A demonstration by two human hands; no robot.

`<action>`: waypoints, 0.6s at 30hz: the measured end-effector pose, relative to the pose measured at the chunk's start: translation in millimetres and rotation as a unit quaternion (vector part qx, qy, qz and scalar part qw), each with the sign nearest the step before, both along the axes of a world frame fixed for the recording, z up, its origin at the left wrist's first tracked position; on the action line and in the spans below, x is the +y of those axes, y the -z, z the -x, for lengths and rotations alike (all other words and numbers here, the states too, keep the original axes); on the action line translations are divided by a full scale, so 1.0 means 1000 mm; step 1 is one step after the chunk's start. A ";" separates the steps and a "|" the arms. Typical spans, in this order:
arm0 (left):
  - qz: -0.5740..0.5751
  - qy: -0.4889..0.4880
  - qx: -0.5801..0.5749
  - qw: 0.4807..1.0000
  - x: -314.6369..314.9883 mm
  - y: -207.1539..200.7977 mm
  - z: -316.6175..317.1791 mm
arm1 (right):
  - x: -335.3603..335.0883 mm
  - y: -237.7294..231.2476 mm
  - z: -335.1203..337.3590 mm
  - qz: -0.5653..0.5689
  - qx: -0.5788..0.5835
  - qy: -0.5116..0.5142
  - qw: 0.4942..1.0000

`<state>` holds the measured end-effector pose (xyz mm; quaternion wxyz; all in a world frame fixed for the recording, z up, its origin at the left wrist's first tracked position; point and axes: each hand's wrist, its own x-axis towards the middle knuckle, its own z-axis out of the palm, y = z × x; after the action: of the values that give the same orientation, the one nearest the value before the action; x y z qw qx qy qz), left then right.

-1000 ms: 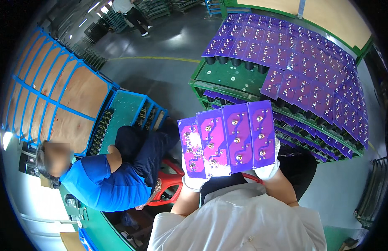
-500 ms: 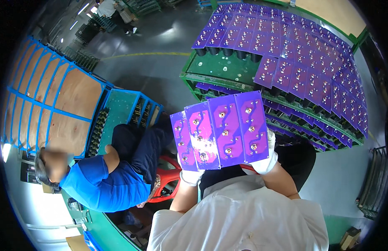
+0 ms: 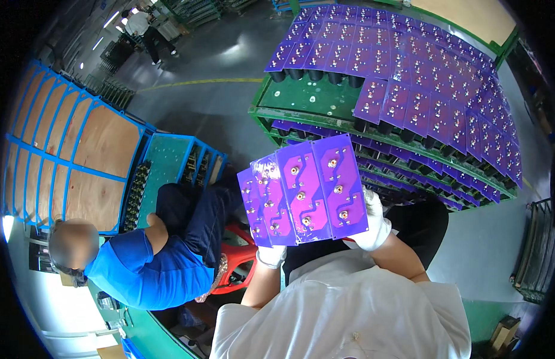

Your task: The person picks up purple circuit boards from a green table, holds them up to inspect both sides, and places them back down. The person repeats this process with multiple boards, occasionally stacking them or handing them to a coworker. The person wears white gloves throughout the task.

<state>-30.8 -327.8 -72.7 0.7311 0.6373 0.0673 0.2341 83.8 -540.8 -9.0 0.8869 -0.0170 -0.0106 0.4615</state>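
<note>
Several purple circuit boards [image 3: 312,208], standing side by side as a row, are held up in front of my chest. Each board carries small gold-coloured terminals on the side facing me, and the row fans slightly at its left. My gloved left hand [image 3: 271,256] grips the lower left of the row. At the lower right edge, my gloved right hand [image 3: 376,226] closes around the end board. Both hands wear white gloves, and the boards cover most of their fingers.
Ahead to the right stands a green tiered rack [image 3: 271,110] bearing many purple boards [image 3: 369,102] on black cylinders. A seated co-worker [image 3: 152,263] in blue is close on my left, beside a blue-framed wooden panel [image 3: 101,140]. Another person [image 3: 147,33] stands far off.
The held boards have shifted slightly left and turned, so the leftmost ones show narrower. The surroundings have slid a little left in view. The distant person has come further into view.
</note>
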 end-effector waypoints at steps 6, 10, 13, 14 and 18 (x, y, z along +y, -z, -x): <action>-0.250 -0.070 -0.045 0.965 0.003 0.006 -0.005 | 0.003 0.003 0.001 -0.012 0.024 -0.039 0.999; -0.024 -0.029 -0.039 0.999 -0.003 0.010 0.003 | 0.002 0.002 0.002 0.017 0.006 -0.043 0.999; 0.005 -0.004 -0.019 1.000 -0.002 0.014 0.009 | 0.003 -0.001 0.002 0.020 -0.001 -0.047 0.999; 0.013 -0.001 -0.020 1.000 -0.001 0.017 0.008 | 0.004 -0.001 0.002 0.023 -0.007 -0.046 0.999; 0.208 0.036 -0.055 0.976 0.002 0.023 0.004 | 0.004 -0.001 0.000 0.022 -0.018 -0.053 0.998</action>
<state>-34.5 -325.3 -96.0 0.8581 0.4596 0.0510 0.2233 83.9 -537.1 -8.0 0.8602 -0.0445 -0.0167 0.5078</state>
